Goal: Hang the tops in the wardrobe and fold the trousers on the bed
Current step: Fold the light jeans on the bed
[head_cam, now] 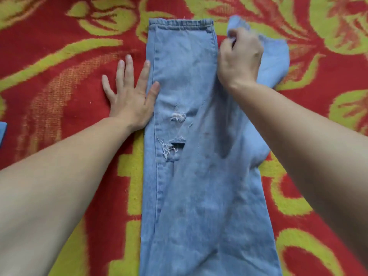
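Observation:
Light blue ripped jeans (pixel 199 156) lie lengthwise on the bed, one leg over the other, hem at the far end. My left hand (pixel 131 96) rests flat, fingers spread, on the blanket, with its thumb on the jeans' left seam. My right hand (pixel 239 58) is closed on a bunched fold of the jeans' denim at the far right, lifting it slightly off the blanket. No tops or wardrobe are in view.
A red blanket with yellow-green floral pattern (pixel 59 56) covers the bed all around. A small bit of blue fabric (pixel 3 132) shows at the left edge.

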`<act>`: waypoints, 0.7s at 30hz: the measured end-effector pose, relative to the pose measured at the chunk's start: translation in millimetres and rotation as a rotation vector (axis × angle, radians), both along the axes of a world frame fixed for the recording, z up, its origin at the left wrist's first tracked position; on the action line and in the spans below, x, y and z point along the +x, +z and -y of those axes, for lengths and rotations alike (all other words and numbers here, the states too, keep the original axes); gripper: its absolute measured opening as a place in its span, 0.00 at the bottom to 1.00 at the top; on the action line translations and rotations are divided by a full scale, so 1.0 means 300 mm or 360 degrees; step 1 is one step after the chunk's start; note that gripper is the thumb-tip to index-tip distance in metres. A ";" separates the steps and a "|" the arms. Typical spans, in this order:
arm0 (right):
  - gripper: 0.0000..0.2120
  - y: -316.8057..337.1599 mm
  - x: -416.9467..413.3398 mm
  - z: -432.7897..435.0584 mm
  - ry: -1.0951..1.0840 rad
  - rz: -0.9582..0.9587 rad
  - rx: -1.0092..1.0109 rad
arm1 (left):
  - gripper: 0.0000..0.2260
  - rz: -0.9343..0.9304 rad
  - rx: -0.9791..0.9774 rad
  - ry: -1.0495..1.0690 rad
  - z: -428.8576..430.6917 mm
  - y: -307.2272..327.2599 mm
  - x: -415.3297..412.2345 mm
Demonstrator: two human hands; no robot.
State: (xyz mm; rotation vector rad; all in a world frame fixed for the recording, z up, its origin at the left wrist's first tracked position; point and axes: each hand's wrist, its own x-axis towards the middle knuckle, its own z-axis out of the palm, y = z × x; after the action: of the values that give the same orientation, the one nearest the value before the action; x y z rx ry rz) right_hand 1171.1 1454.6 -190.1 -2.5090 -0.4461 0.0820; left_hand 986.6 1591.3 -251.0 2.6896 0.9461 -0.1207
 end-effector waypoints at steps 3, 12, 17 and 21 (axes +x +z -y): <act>0.16 0.037 -0.049 -0.128 0.0096 0.0142 0.0500 | 0.27 -0.0004 0.0001 -0.0020 -0.010 -0.008 0.001; 0.14 -0.022 -0.104 -0.219 0.0587 -0.0029 0.0385 | 0.26 -0.0026 0.0107 -0.0018 -0.008 -0.008 -0.002; 0.14 -0.051 -0.090 -0.085 0.0564 0.0148 0.0057 | 0.28 0.0001 0.0118 -0.0016 -0.007 -0.013 -0.003; 0.20 -0.048 -0.128 -0.171 0.0637 -0.0019 -0.0115 | 0.29 0.0012 0.0124 -0.0004 -0.003 -0.016 -0.001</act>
State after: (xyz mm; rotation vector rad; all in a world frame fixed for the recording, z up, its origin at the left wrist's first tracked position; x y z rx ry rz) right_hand 1132.5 1505.9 -204.5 -2.4516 -0.9492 0.2715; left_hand 986.4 1592.2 -255.9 2.7605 0.9640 -0.0758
